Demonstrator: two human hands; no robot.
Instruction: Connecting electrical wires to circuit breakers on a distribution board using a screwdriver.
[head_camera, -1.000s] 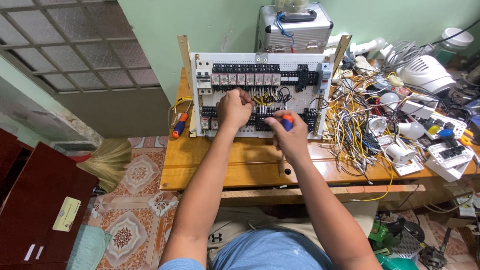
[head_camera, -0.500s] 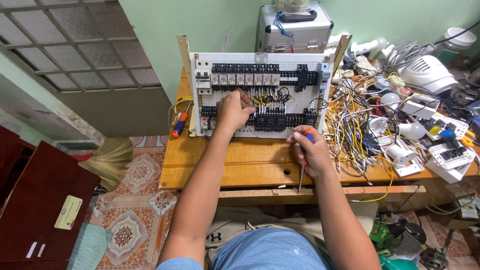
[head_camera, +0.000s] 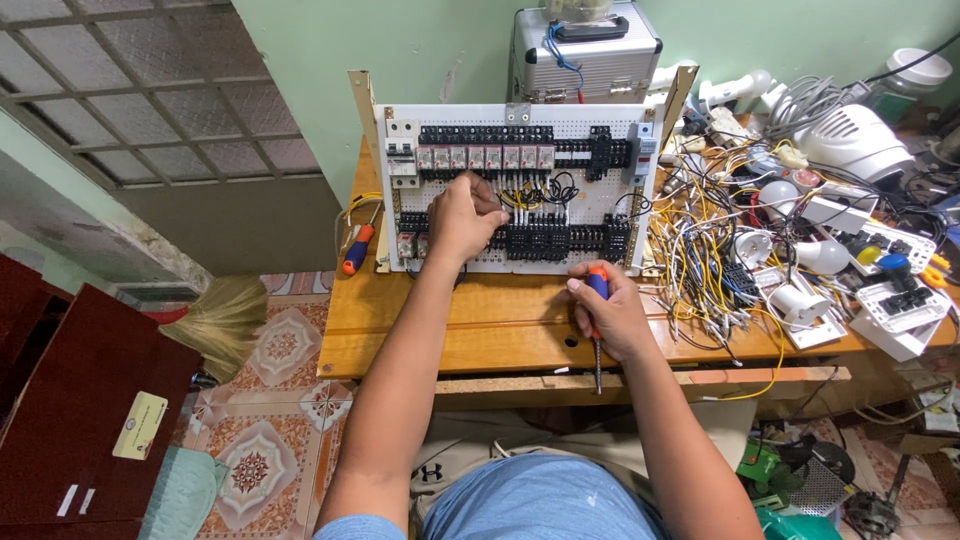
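Observation:
A white perforated wiring panel (head_camera: 520, 120) stands tilted on a wooden bench (head_camera: 500, 320), carrying rows of relays, black terminal blocks and yellow and black wires. My left hand (head_camera: 463, 215) is up against the panel's lower middle, fingers pinched on wires beside the terminal blocks. My right hand (head_camera: 610, 315) rests on the bench in front of the panel, gripping a screwdriver (head_camera: 597, 335) with an orange and blue handle, its shaft pointing down past the bench edge toward me.
A second orange and blue screwdriver (head_camera: 357, 250) lies left of the panel. A tangle of yellow and white wires (head_camera: 700, 260), switches, sockets and bulbs crowds the right of the bench. A metal case (head_camera: 585, 50) sits behind the panel. A dark cabinet (head_camera: 70, 400) and broom (head_camera: 225, 315) stand at left.
My right hand has drawn back from the panel with the screwdriver and come down onto the bench, the shaft turned downward. My left hand has stayed on the panel's wires.

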